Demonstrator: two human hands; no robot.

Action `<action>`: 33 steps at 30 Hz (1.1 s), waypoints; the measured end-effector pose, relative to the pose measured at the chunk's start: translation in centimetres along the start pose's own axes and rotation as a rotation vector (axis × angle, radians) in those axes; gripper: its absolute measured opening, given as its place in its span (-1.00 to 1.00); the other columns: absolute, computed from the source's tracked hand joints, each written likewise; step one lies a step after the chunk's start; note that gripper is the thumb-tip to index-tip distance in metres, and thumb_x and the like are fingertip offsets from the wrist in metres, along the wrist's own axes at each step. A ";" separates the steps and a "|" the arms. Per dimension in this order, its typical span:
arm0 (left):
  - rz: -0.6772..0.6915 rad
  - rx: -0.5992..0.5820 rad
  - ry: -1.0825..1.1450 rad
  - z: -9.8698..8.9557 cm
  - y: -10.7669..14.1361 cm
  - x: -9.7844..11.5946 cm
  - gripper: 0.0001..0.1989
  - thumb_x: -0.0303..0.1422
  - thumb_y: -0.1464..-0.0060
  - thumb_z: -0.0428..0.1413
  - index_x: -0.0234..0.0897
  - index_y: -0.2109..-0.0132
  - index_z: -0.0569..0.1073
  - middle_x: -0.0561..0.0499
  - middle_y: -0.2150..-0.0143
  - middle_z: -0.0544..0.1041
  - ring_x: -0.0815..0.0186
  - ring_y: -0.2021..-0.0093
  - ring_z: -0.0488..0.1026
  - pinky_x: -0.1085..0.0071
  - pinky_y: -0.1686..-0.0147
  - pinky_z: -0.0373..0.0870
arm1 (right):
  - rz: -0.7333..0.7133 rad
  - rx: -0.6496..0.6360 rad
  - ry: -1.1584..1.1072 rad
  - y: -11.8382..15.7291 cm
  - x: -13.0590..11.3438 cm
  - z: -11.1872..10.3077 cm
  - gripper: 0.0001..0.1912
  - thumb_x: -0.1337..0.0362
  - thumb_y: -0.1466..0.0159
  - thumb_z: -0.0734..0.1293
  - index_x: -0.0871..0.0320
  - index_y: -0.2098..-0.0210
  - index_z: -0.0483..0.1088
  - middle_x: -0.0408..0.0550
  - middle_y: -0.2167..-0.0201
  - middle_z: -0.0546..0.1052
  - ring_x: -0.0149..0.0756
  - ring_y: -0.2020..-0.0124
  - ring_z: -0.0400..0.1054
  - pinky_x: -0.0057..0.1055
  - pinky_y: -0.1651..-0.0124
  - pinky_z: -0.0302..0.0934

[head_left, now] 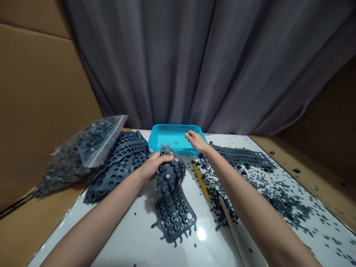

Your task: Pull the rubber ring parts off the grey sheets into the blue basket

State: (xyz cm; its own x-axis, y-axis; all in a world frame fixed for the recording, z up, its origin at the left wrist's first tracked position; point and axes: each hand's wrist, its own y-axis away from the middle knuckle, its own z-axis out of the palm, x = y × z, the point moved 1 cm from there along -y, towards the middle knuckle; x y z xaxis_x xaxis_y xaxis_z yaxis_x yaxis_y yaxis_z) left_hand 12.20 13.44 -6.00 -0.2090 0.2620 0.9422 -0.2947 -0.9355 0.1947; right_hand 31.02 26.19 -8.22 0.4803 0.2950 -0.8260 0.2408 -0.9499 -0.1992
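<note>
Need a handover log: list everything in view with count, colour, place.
Studded sheet: one, dark grey, centre
Basket: one, blue, back centre
Filled zip bag: one, clear, far left
Sheet pile: one, dark, left
Flat sheeting: uncountable, dark, right
Stick: one, yellow, centre
Strip: one, pale, front right
Loose bits: uncountable, dark, mainly right
Table: one, white, centre
Curtain: count unclear, grey, back
Cardboard: count unclear, brown, sides
Forearms: two, bare, foreground
Left hand: one, bare, gripping studded sheet
Right hand: one, bare, at basket

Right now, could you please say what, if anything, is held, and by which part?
Left hand grips the dark ringed sheet by its upper end; whether the right hand holds anything is unclear.
</note>
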 end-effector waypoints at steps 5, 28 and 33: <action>-0.037 0.042 -0.156 -1.3 -0.6 0.3 -0.81 -0.33 0.20 0.21 -0.35 0.40 0.44 0.05 0.51 0.47 0.36 0.49 0.37 0.46 0.41 0.24 | 0.016 -0.073 0.139 -1.4 0.6 0.8 -0.84 0.24 -0.22 0.18 0.17 0.44 0.25 -0.13 0.50 0.33 -0.33 0.40 0.22 -0.37 0.27 0.09; 0.296 -0.142 -0.605 -0.3 0.6 1.7 -0.88 -0.40 0.01 0.03 -0.28 0.36 0.47 0.05 0.30 0.49 0.26 0.20 0.36 0.41 0.14 0.25 | -0.115 -0.435 -0.001 10.5 -8.0 0.9 -0.65 0.05 -0.24 0.21 0.17 0.53 0.21 -0.18 0.59 0.27 -0.44 0.53 0.11 -0.43 0.47 -0.03; 0.105 -0.112 -0.356 -0.3 0.4 0.8 -0.88 -0.38 0.07 0.06 -0.31 0.34 0.43 0.07 0.37 0.46 0.28 0.26 0.37 0.37 0.17 0.25 | -0.015 -0.586 -0.342 10.4 -7.6 0.9 -0.66 0.07 -0.25 0.22 0.18 0.52 0.19 -0.20 0.58 0.25 -0.48 0.53 0.12 -0.45 0.44 0.03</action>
State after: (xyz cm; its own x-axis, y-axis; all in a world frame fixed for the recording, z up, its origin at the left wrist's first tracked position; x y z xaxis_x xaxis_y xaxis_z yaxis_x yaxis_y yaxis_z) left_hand 11.60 13.38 -5.26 0.0870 0.0488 0.9950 -0.3928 -0.9162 0.0793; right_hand 29.10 13.93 -4.51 0.2026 0.1668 -0.9650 0.7092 -0.7045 0.0271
